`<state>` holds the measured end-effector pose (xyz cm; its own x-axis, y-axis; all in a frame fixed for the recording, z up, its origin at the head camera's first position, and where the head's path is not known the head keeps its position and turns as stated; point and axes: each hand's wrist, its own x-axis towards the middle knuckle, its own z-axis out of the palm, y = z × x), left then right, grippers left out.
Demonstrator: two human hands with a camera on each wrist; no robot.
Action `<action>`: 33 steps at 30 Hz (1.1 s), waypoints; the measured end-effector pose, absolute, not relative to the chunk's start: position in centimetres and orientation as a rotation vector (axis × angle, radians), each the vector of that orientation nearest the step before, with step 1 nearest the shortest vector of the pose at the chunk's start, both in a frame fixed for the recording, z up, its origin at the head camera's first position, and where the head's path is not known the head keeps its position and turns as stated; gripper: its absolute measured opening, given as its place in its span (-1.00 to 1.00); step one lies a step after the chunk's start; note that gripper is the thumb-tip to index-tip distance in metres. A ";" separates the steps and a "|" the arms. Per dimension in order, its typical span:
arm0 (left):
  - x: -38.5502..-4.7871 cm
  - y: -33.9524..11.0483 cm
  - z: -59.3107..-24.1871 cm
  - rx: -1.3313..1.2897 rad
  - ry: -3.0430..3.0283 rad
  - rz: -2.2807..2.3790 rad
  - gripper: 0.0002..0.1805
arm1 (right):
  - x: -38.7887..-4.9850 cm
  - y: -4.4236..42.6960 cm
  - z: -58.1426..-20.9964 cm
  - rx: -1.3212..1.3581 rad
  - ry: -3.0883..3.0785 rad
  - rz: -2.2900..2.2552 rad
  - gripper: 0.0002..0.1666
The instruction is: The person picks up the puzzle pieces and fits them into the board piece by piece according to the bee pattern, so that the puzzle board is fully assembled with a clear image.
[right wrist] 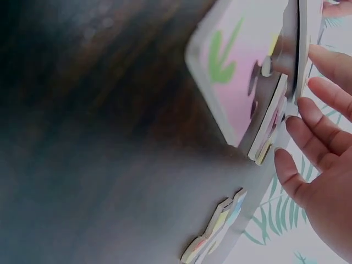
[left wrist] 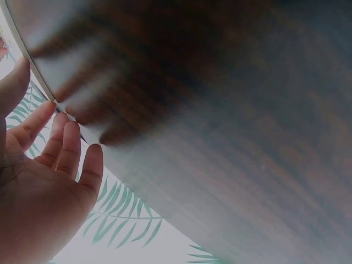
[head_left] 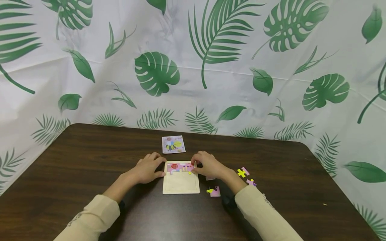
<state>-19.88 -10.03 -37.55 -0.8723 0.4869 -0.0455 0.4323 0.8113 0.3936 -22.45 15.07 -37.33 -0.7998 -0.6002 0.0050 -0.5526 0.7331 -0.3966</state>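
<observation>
A square wooden puzzle tray [head_left: 181, 184] lies on the table, with a row of pink puzzle pieces [head_left: 178, 166] along its far side and bare wood nearer the body. My left hand [head_left: 149, 168] touches the tray's left edge with thumb and forefinger; the left wrist view shows loosely extended fingers [left wrist: 69, 148]. At the far right corner, my right hand [head_left: 209, 165] rests thumb and fingertips on the tray's edge by the last piece. Its fingers [right wrist: 324, 132] look relaxed in the right wrist view, and the exact contact there is partly hidden.
Loose puzzle pieces lie right of the tray, including a pink-and-yellow one [head_left: 215, 192] and another [head_left: 242, 172] beyond the right forearm. A picture card with a bee [head_left: 173, 149] lies behind the tray. A leaf-printed cloth [head_left: 193, 100] hangs behind the dark table [head_left: 105, 147].
</observation>
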 end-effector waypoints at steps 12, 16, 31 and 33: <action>-19.7 -9.9 -37.3 0.721 2.848 0.576 -0.51 | -22.3 16.5 -36.3 -0.909 2.787 -0.572 -0.72; -19.6 -9.9 -37.2 0.723 2.851 0.578 -0.52 | -22.2 17.5 -35.9 -0.966 2.765 -0.574 -0.72; -19.6 -10.0 -37.3 0.726 2.853 0.579 -0.52 | -21.1 20.8 -35.7 -0.965 2.685 -0.521 -0.67; -19.6 -10.0 -37.3 0.726 2.852 0.578 -0.52 | -21.0 21.0 -35.9 -0.978 2.694 -0.527 -0.67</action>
<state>-19.62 -9.99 -37.27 -0.8734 0.4853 -0.0418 0.4308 0.8096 0.3988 -21.00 20.99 -35.92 -0.7518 -0.6534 -0.0886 -0.5719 0.7131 -0.4055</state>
